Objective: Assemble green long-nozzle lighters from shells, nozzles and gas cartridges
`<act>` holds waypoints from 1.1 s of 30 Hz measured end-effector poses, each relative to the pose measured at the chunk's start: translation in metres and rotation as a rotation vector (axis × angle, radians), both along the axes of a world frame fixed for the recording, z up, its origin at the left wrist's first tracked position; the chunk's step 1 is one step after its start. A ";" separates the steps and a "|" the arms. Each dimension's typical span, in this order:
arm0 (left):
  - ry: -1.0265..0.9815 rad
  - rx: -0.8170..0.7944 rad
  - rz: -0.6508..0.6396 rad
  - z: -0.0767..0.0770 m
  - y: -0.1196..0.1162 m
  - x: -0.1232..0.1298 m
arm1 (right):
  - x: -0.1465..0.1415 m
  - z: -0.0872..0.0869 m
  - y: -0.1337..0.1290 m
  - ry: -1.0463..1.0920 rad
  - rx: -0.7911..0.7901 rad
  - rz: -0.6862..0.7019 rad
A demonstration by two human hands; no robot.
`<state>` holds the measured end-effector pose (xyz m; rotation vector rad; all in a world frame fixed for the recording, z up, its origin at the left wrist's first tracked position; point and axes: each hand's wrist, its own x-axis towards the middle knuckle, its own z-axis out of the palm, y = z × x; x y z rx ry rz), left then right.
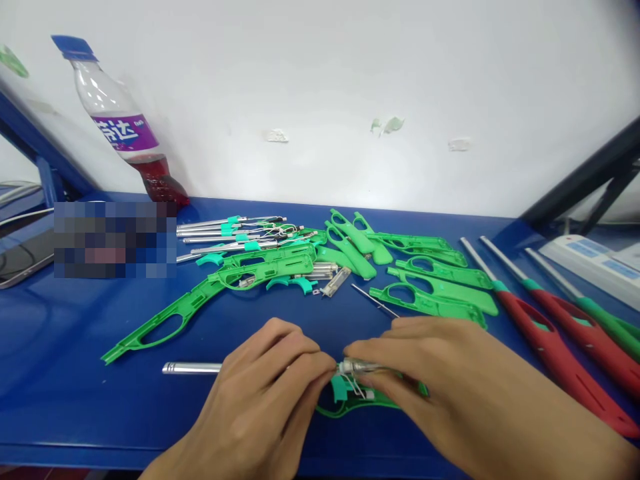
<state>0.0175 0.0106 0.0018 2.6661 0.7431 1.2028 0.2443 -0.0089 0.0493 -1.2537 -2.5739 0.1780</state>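
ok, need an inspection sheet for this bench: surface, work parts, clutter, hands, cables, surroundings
Surface: blue tabletop, parts spread across it.
Work parts: nearest green shell half, with teal trigger piece and white wires by it; metal tube pointing left.
Clutter: loose green shell halves, loose metal tubes, three long-nosed lighters (two red, one green), soda bottle.
Hands: right hand pinches a silvery fitting; left hand curls over the metal tube, grip hidden.
Cables: white cable at far left.
Surroundings: white wall with peeled patches, white box at right.

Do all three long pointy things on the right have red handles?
No, two have red handles, but the third has a green handle.
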 end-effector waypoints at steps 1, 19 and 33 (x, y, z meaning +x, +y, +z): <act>0.002 0.000 0.005 0.000 0.000 0.000 | -0.001 0.001 0.000 -0.010 -0.013 0.002; -0.055 -0.080 0.006 -0.002 -0.001 0.001 | 0.016 -0.005 -0.005 0.064 -0.073 -0.080; -0.072 -0.090 0.011 -0.004 -0.002 -0.004 | 0.017 -0.003 -0.007 0.061 -0.031 -0.038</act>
